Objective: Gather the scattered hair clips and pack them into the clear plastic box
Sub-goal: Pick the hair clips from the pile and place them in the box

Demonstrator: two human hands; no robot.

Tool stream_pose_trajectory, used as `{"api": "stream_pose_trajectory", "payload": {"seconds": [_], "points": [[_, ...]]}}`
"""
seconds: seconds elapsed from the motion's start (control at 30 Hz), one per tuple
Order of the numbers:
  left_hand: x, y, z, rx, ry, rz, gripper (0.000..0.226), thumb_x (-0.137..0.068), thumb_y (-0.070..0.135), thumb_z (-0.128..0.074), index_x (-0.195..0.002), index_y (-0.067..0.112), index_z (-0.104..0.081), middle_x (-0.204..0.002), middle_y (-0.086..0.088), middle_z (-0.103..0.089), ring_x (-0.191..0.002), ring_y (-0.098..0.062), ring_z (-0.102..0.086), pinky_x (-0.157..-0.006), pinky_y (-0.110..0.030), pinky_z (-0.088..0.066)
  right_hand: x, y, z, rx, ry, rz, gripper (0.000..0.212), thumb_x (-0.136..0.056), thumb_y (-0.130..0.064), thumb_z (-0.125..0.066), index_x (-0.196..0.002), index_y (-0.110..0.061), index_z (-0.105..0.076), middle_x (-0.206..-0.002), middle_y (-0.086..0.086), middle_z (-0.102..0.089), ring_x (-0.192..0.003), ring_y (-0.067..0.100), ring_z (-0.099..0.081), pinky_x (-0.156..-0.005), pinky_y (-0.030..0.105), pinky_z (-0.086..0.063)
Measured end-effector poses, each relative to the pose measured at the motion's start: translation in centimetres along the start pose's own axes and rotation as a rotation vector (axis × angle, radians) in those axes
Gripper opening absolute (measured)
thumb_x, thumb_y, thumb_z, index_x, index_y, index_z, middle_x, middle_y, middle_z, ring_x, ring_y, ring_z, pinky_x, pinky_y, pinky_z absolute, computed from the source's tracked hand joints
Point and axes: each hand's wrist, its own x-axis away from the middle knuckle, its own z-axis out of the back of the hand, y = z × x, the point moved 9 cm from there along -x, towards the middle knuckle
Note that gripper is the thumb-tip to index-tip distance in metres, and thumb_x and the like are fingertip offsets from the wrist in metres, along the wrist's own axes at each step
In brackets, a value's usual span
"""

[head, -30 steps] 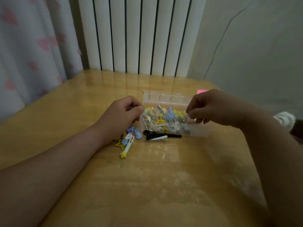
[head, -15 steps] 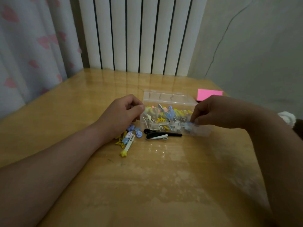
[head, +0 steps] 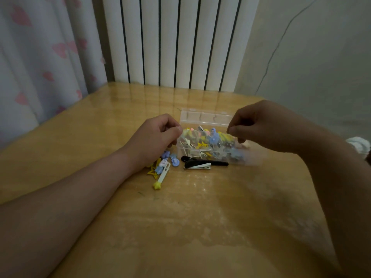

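I see the left hand (head: 152,137) curled against the nearest end of the clear plastic box (head: 204,117), thumb on its rim, holding it. The right hand (head: 259,125) hovers over the box's other end, fingertips pinched together. I cannot tell what they pinch, if anything. Loose hair clips (head: 163,171) lie on the tabletop (head: 200,217) just under the left hand.

Left forearm (head: 80,189) is reaching in from the lower left and lying low. Left hand (head: 154,137) is curling its fingers, with the thumb pointing right. Right forearm (head: 331,167) is angling in from the right, held higher. Right hand (head: 259,125) is hanging knuckles-up, thumb and forefinger pinching together. Whether either hand is holding anything cannot be determined.
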Motion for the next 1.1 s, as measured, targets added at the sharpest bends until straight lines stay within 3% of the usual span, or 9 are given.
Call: {"api": "stream_pose_trajectory", "payload": {"seconds": [0.13,0.27,0.43,0.57,0.7,0.9,1.1], "points": [[0.0,0.0,0.0,0.009,-0.005,0.001,0.015,-0.104,0.018,-0.063,-0.103,0.004,-0.070,-0.077,-0.003,-0.065,-0.067,-0.006,-0.059,-0.068,-0.021,-0.051,1.0,-3.7,-2.4,0.018,-0.205,0.082,0.007,-0.095,-0.036,-0.072,-0.090,-0.035,-0.077,-0.071,-0.023,-0.074,-0.059,-0.005,-0.066,-0.055,0.015,-0.045],[-0.1,-0.2,0.0,0.001,-0.003,0.005,0.015,-0.104,0.021,-0.064,-0.103,0.007,-0.071,-0.077,-0.001,-0.066,-0.067,-0.004,-0.060,-0.068,-0.020,-0.052,1.3,-5.0,-5.6,0.166,-0.335,0.087,0.007,-0.094,-0.039,-0.073,-0.101,-0.041,-0.073,-0.071,-0.024,-0.073,-0.064,-0.011,-0.066,-0.057,0.016,-0.045],[0.0,-0.1,0.0,-0.003,-0.004,-0.006,0.015,-0.104,0.020,-0.064,-0.103,0.007,-0.070,-0.079,-0.003,-0.066,-0.068,-0.004,-0.060,-0.069,-0.022,-0.052,1.1,-4.5,-6.9,0.234,-0.351,0.062,0.006,-0.095,-0.037,-0.073,-0.098,-0.042,-0.073,-0.067,-0.019,-0.073,-0.060,0.000,-0.070,-0.063,0.031,-0.063],[0.0,-0.1,0.0,-0.004,-0.007,-0.015,0.014,-0.104,0.021,-0.064,-0.102,0.008,-0.071,-0.078,-0.001,-0.066,-0.069,-0.005,-0.060,-0.070,-0.023,-0.052,0.9,-4.6,-7.3,0.249,-0.339,0.053,0.011,-0.093,-0.035,-0.074,-0.086,-0.042,-0.069,-0.067,-0.016,-0.073,-0.063,0.003,-0.071,-0.062,0.032,-0.064],[0.0,-0.2,0.0,-0.004,-0.013,-0.017,0.014,-0.104,0.022,-0.064,-0.103,0.009,-0.071,-0.081,-0.004,-0.068,-0.072,-0.008,-0.061,-0.071,-0.026,-0.053,1.0,-4.7,-7.6,0.248,-0.356,0.037,0.001,-0.093,-0.036,-0.075,-0.093,-0.035,-0.074,-0.073,-0.013,-0.074,-0.066,0.004,-0.071,-0.067,0.034,-0.065],[-0.1,-0.2,-0.1,-0.003,-0.010,-0.016,0.015,-0.104,0.021,-0.065,-0.102,0.008,-0.070,-0.076,-0.001,-0.066,-0.067,-0.005,-0.060,-0.068,-0.023,-0.052,1.1,-5.2,-8.1,0.282,-0.347,0.054,0.003,-0.093,-0.036,-0.074,-0.096,-0.035,-0.073,-0.082,-0.013,-0.068,-0.074,0.005,-0.065,-0.065,0.026,-0.055],[-0.1,-0.3,0.0,0.004,-0.011,-0.011,0.014,-0.104,0.021,-0.065,-0.102,0.008,-0.070,-0.076,0.000,-0.066,-0.067,-0.004,-0.060,-0.068,-0.024,-0.052,1.5,-5.2,-8.3,0.258,-0.401,0.052,0.007,-0.090,-0.042,-0.074,-0.093,-0.036,-0.072,-0.084,-0.015,-0.068,-0.077,0.004,-0.063,-0.070,0.030,-0.057]]}}
